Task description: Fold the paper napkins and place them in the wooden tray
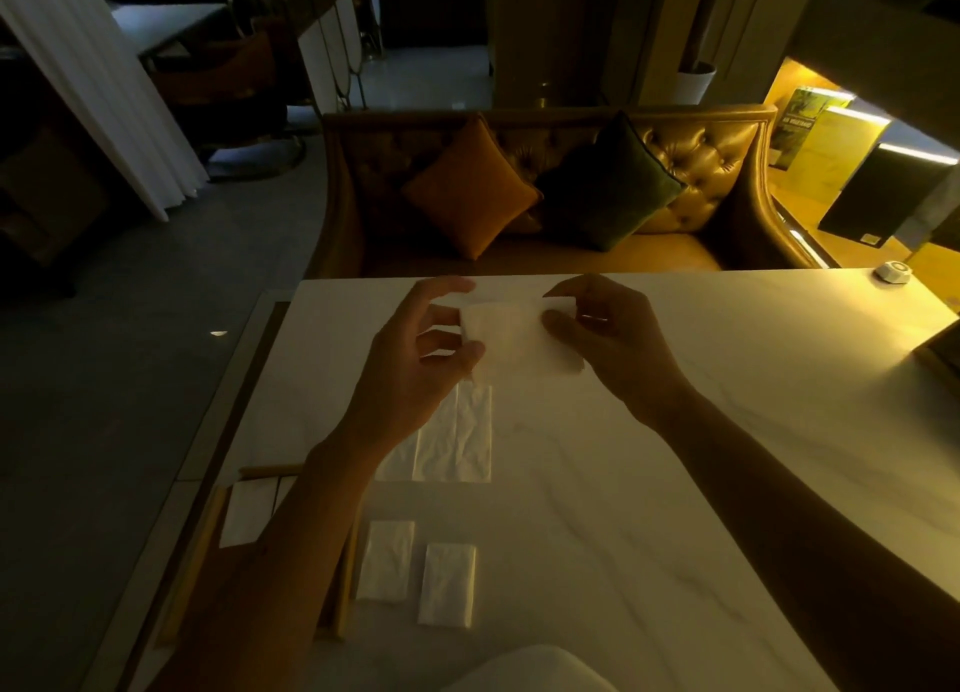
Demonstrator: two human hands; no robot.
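Both hands hold one white paper napkin up above the marble table. My left hand pinches its left edge and my right hand pinches its right edge. Below it an unfolded napkin lies flat on the table. Two folded napkins lie side by side nearer to me. The wooden tray sits at the table's left edge, mostly hidden under my left forearm, with a folded napkin inside it.
A small white round object rests at the table's far right corner. A tufted sofa with an orange cushion and a dark green cushion stands behind the table. A dark object overlaps the right edge.
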